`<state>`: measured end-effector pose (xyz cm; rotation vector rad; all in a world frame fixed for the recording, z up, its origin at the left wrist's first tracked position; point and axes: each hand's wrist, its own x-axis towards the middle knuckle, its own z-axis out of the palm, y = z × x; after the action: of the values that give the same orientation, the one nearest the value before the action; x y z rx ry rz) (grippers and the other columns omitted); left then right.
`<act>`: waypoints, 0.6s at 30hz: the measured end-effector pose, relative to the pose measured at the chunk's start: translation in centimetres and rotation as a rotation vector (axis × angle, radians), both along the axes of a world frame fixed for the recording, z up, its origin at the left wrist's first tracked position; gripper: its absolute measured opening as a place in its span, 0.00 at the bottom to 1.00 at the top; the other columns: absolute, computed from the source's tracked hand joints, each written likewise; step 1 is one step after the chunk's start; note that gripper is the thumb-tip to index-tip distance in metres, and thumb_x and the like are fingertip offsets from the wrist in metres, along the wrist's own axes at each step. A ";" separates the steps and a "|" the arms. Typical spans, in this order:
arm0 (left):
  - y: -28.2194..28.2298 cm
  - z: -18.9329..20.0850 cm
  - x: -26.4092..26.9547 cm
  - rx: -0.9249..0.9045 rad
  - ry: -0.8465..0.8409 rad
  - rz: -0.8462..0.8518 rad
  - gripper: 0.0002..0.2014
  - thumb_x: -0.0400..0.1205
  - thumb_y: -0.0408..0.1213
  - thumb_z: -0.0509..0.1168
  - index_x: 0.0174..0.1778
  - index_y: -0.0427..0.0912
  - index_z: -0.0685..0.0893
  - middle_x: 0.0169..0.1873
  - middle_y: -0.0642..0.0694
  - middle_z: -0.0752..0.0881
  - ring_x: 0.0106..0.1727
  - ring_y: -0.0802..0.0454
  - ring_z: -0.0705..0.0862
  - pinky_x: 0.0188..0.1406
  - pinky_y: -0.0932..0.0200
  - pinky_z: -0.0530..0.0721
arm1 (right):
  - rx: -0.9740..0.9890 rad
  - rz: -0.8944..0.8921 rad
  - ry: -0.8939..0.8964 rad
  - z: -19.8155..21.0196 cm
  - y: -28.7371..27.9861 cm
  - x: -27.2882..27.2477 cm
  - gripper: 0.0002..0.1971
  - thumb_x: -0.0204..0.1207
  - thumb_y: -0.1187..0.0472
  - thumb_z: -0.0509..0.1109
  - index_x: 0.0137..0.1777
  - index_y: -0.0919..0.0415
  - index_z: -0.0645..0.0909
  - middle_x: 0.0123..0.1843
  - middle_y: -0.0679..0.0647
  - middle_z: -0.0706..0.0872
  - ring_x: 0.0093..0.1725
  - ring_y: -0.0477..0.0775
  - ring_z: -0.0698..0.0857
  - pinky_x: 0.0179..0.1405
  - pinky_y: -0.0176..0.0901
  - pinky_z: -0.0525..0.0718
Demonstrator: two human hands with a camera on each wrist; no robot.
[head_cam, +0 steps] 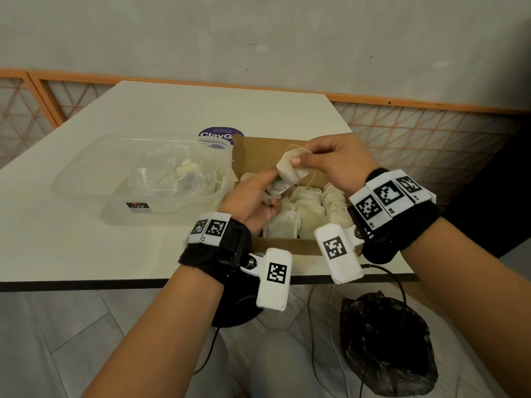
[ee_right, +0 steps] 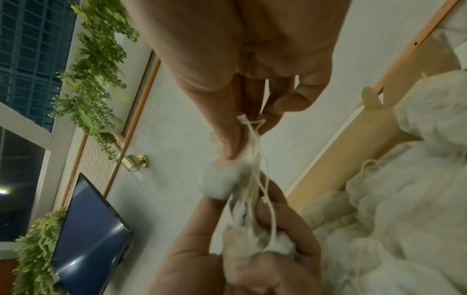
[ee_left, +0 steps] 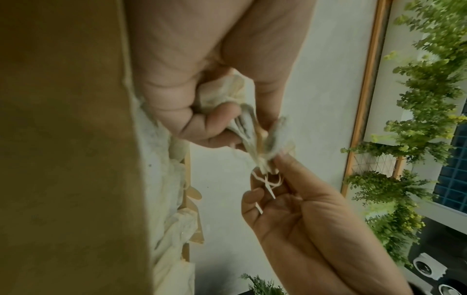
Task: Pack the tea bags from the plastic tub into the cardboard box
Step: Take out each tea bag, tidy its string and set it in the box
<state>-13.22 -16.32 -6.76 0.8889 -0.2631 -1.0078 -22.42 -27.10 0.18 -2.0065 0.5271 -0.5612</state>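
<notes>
Both hands hold a small bunch of cream tea bags (head_cam: 287,173) above the open cardboard box (head_cam: 283,245). My left hand (head_cam: 260,196) grips the bunch's lower end (ee_left: 227,95), fingers curled round it. My right hand (head_cam: 324,160) pinches the upper end, where the strings (ee_right: 255,159) gather, between thumb and fingers (ee_left: 285,159). Rows of tea bags (head_cam: 309,208) fill the box beneath. The clear plastic tub (head_cam: 86,179) stands left of the box, holding a crumpled clear bag and a few small items.
A purple round sticker (head_cam: 219,135) lies on the white table (head_cam: 115,254) behind the box. An orange-framed lattice rail (head_cam: 416,133) runs behind the table. A black plastic bag (head_cam: 385,346) and cables (head_cam: 313,326) lie below the table's near edge.
</notes>
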 end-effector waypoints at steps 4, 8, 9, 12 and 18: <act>-0.1 0.2 0.1 0.019 0.059 0.007 0.09 0.83 0.42 0.63 0.51 0.41 0.81 0.36 0.48 0.81 0.34 0.59 0.74 0.15 0.73 0.70 | -0.018 0.050 0.001 0.8 -0.7 -0.5 0.03 0.68 0.65 0.77 0.40 0.59 0.87 0.39 0.55 0.87 0.38 0.47 0.81 0.45 0.37 0.79; -0.1 0.2 -0.1 0.020 0.018 -0.036 0.12 0.81 0.45 0.65 0.55 0.41 0.81 0.37 0.48 0.80 0.33 0.60 0.72 0.16 0.73 0.68 | -0.029 0.169 0.043 2.0 -1.0 -0.6 0.04 0.68 0.67 0.76 0.43 0.62 0.87 0.42 0.63 0.87 0.40 0.52 0.80 0.44 0.40 0.77; -0.1 0.2 -0.2 0.000 -0.001 -0.059 0.15 0.78 0.48 0.66 0.54 0.43 0.81 0.36 0.49 0.81 0.32 0.60 0.72 0.16 0.73 0.68 | -0.043 0.171 0.059 2.2 -1.2 -0.5 0.04 0.69 0.68 0.76 0.43 0.63 0.87 0.40 0.60 0.86 0.38 0.49 0.80 0.42 0.37 0.77; 0.0 0.4 -0.4 -0.004 -0.051 -0.055 0.07 0.81 0.43 0.65 0.48 0.43 0.82 0.33 0.49 0.81 0.27 0.61 0.74 0.17 0.73 0.66 | -0.107 0.145 0.101 2.2 -1.8 -0.2 0.06 0.71 0.67 0.74 0.47 0.65 0.87 0.37 0.50 0.86 0.32 0.38 0.80 0.35 0.24 0.77; -0.1 0.2 -0.3 0.010 -0.088 0.025 0.06 0.84 0.37 0.62 0.42 0.44 0.80 0.29 0.50 0.83 0.24 0.61 0.76 0.16 0.73 0.64 | -0.114 0.153 0.079 3.0 -1.7 -0.9 0.06 0.73 0.63 0.73 0.48 0.62 0.87 0.41 0.54 0.88 0.34 0.35 0.81 0.35 0.22 0.74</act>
<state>-13.56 -16.39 -6.57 0.9448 -0.3206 -0.9485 -23.30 -28.83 3.19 -2.1631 0.3924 -0.4280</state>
